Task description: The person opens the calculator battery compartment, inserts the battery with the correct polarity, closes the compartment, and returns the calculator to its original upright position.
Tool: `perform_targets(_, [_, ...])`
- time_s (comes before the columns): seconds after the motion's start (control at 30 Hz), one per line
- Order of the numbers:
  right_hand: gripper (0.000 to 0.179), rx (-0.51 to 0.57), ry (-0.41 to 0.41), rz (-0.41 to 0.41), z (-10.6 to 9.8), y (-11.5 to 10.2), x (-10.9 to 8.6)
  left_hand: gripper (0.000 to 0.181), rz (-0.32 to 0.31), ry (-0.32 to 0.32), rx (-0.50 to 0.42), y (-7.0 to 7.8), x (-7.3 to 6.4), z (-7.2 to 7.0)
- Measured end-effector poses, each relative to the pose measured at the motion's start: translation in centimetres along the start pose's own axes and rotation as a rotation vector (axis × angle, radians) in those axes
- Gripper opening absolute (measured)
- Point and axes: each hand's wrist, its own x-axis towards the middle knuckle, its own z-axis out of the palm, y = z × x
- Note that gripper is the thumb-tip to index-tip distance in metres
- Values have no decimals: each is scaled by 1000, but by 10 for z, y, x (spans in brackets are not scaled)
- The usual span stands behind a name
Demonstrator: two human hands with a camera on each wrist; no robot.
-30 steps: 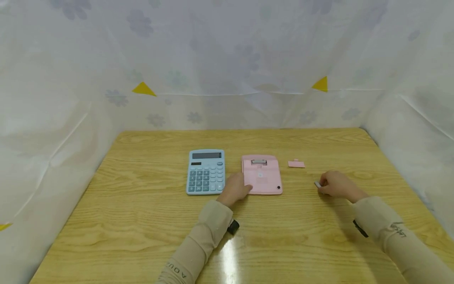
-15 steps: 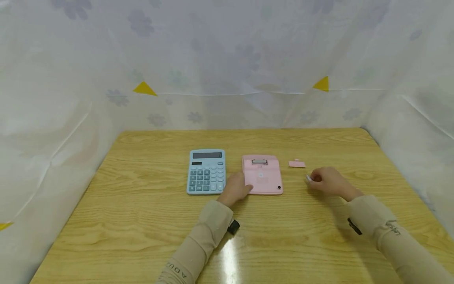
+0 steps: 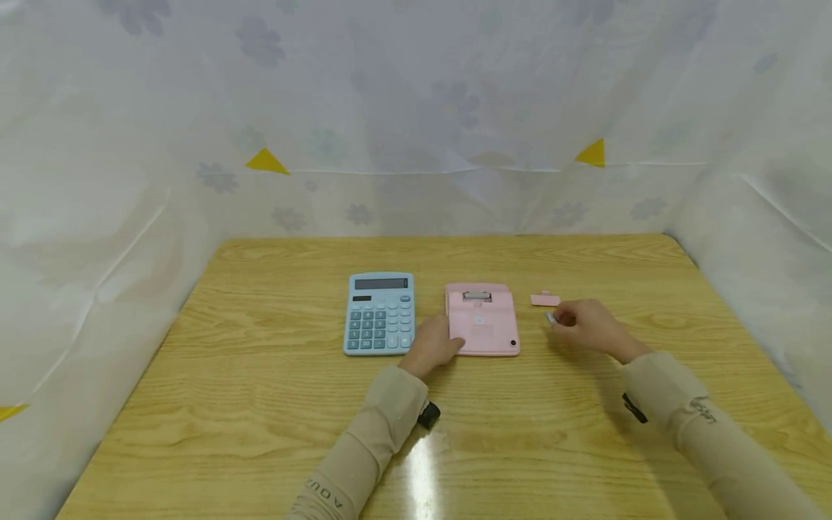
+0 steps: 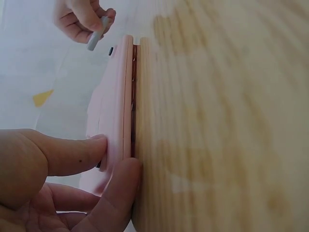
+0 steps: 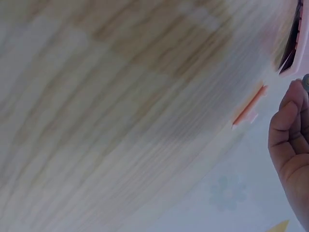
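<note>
A pink calculator [image 3: 482,318] lies face down on the table, its battery slot [image 3: 477,295] uncovered near the far edge. Whether the slot holds anything is too small to tell. My left hand [image 3: 430,347] grips the calculator's lower left edge, thumb [image 4: 79,153] on the back and a finger against the side. To the right, my right hand [image 3: 594,326] pinches a small grey cylinder like a battery [image 4: 98,35], held above the table and apart from the calculator. Just beyond that hand lies the small pink battery cover [image 3: 544,300].
A light blue calculator [image 3: 380,314] lies face up left of the pink one, close to my left hand. Wooden tabletop [image 3: 260,404] surrounds everything. A pale flowered curtain [image 3: 416,108] hangs behind and at both sides.
My right hand has moved left and slightly away from me with the battery, coming closer to the pink calculator and its cover. The left hand has kept its grip.
</note>
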Motion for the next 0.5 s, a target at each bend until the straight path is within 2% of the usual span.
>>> perform_targets(0.23, [6,15,37,-52,6,-10,9,22,6,9,-2,-1,1,1])
perform_targets(0.5, [5,102,37,-44,13,-18,21,22,24,15,-13,-1,-1,0])
